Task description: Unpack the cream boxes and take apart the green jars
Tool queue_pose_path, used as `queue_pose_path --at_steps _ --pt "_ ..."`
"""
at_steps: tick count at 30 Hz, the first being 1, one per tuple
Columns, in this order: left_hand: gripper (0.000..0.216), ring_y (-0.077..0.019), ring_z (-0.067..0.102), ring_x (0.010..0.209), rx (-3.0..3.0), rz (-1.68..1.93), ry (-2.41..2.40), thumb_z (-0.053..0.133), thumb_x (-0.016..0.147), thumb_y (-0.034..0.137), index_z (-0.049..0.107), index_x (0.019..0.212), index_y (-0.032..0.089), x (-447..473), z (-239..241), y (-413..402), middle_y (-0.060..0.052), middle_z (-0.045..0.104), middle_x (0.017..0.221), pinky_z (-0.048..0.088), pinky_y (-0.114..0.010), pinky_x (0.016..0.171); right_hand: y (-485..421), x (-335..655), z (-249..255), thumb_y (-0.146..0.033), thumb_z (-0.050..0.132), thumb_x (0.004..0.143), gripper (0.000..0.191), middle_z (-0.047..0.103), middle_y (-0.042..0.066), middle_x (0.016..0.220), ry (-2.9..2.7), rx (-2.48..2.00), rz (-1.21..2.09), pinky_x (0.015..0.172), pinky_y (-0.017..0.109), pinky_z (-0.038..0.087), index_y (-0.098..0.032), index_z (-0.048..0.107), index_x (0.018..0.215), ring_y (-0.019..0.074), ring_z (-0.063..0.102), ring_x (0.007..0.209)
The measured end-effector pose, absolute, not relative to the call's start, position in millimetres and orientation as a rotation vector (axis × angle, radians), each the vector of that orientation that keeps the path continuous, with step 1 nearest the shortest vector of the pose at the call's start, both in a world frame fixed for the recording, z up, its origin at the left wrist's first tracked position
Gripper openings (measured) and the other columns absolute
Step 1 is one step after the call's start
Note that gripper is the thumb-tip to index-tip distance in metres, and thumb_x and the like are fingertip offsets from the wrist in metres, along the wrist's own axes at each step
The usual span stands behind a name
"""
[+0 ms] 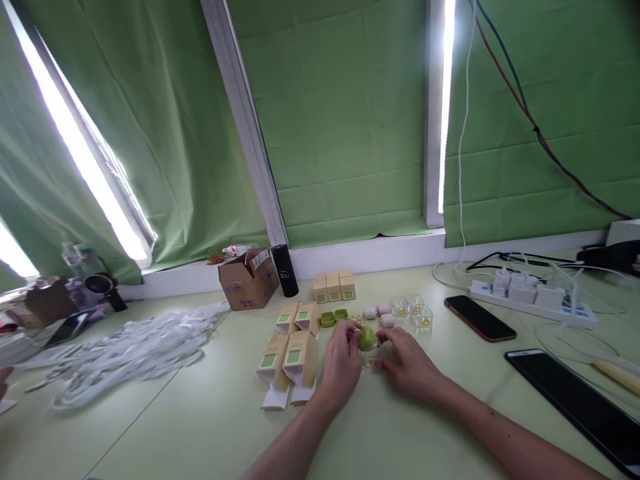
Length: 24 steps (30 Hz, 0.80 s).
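My left hand (343, 360) pinches a rounded green piece (367, 339) between thumb and fingers. Just below it is a small clear container (369, 362), partly hidden by both hands. My right hand (411, 363) has its thumb and fingers curled at the right side of the green piece and the clear container, and seems to grip the container. Beyond the hands lie two green square pieces (334, 318), some small yellowish bits (356, 319), three pale pink cylinders (383, 315) and three clear containers (415, 307) with yellow inside.
Several open kraft boxes (301, 352) stand left of my hands, with three closed boxes (334, 287) behind. A cardboard carton (249, 285) and black cylinder (285, 270) stand farther back. White straps (145, 347) lie left; phones (479, 318) and a power strip (533, 303) lie right.
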State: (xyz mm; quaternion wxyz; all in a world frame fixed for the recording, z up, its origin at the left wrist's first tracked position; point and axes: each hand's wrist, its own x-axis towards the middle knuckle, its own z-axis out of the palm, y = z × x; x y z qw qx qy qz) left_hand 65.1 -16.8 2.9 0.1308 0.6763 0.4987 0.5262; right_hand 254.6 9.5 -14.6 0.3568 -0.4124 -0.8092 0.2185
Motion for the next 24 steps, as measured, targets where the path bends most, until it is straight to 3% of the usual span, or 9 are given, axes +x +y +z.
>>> queue_pose_path --at_steps 5,8,12,18,24 --pt "0.031 -0.0212 0.069 0.081 1.544 1.747 1.386 0.058 0.097 0.051 0.060 0.091 0.020 55.4 0.5 -2.4 -0.009 0.073 0.095 0.057 -0.036 0.075 16.9 259.9 -16.7 -0.027 0.070 0.082 0.028 0.070 0.010 0.118 -2.032 -1.057 0.610 0.104 0.045 0.048 -0.023 0.064 0.110 0.0298 0.062 0.116" --pt "0.044 -0.0209 0.069 0.075 1.334 1.760 1.313 0.068 0.087 0.063 0.060 0.087 0.019 50.6 -3.0 3.2 -0.007 0.071 0.085 0.060 -0.036 0.069 19.1 261.6 -16.7 -0.027 0.068 0.084 0.040 0.068 0.011 0.127 -2.003 -1.022 0.589 0.110 0.048 0.045 -0.023 0.061 0.123 0.0310 0.059 0.123" --pt "0.048 -0.0198 0.070 0.076 1.169 1.740 1.271 0.075 0.081 0.065 0.060 0.086 0.019 49.0 -3.7 2.9 -0.005 0.069 0.083 0.063 -0.037 0.072 20.1 263.1 -16.4 -0.024 0.062 0.087 0.051 0.065 0.010 0.136 -2.015 -0.975 0.514 0.114 0.051 0.042 -0.025 0.054 0.138 0.0316 0.056 0.130" --pt "0.054 -0.0195 0.069 0.078 1.124 1.748 1.292 0.076 0.076 0.068 0.059 0.086 0.018 48.9 -6.7 4.5 -0.005 0.068 0.084 0.064 -0.038 0.072 23.6 271.9 -10.4 -0.023 0.058 0.091 0.044 0.065 0.011 0.137 -2.062 -0.994 0.274 0.114 0.049 0.041 -0.023 0.055 0.135 0.0312 0.054 0.132" --pt "0.054 -0.0202 0.069 0.078 1.151 1.720 1.320 0.076 0.076 0.069 0.060 0.084 0.018 50.1 -10.0 5.4 -0.006 0.068 0.085 0.065 -0.040 0.073 37.6 294.1 1.4 -0.018 0.060 0.085 0.044 0.063 0.012 0.131 -2.028 -1.158 0.038 0.109 0.048 0.041 -0.022 0.055 0.128 0.0322 0.052 0.128"
